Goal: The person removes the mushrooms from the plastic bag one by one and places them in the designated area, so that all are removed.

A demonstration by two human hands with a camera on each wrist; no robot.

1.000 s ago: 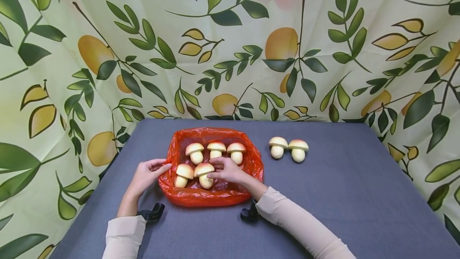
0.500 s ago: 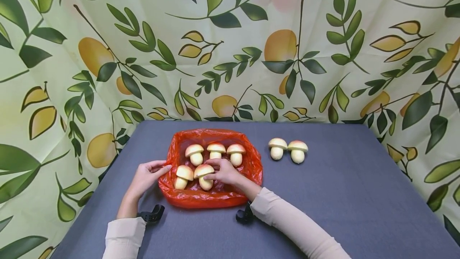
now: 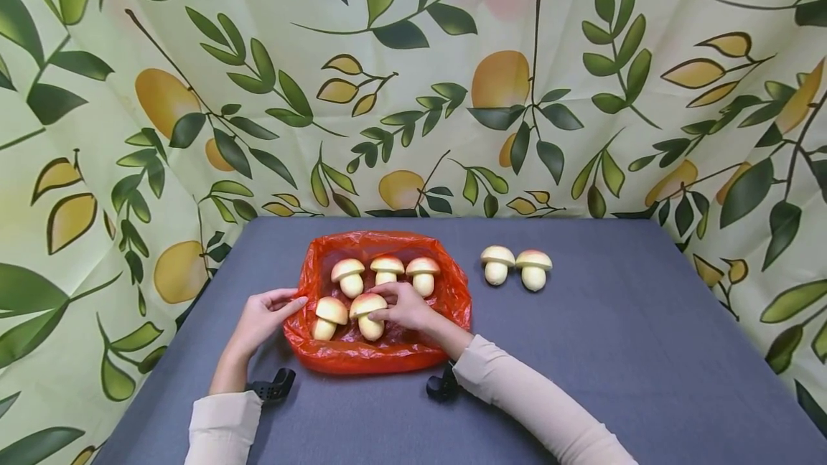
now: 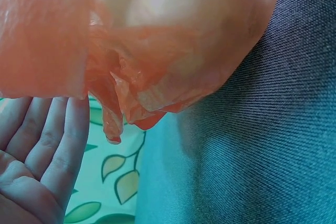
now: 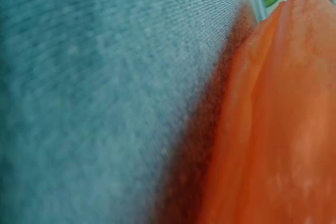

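A red plastic bag (image 3: 375, 361) lies with its mouth spread wide, holding several toy mushrooms with cream stems and reddish caps. My left hand (image 3: 260, 318) holds the bag's left rim, thumb over the edge. In the left wrist view its long fingers (image 4: 51, 145) stretch toward the bag (image 4: 168, 72), which hides their tips. My right hand (image 3: 408, 307) reaches into the bag and pinches the front-row mushroom (image 3: 370, 327) from the right. Another mushroom (image 3: 330, 313) sits to its left, with a row of mushrooms (image 3: 423, 275) behind. The right wrist view shows only the bag's outside (image 5: 283, 114).
Two more mushrooms, the left one (image 3: 497, 264) and the right one (image 3: 533, 269), lie side by side on the grey cloth-covered table (image 3: 594, 336), right of the bag. A leaf-and-fruit patterned curtain (image 3: 413, 92) hangs behind and along the sides.
Both hands keep almost the same places. The right hand has shifted slightly left and closer around the front mushroom; the mushrooms stay where they were.
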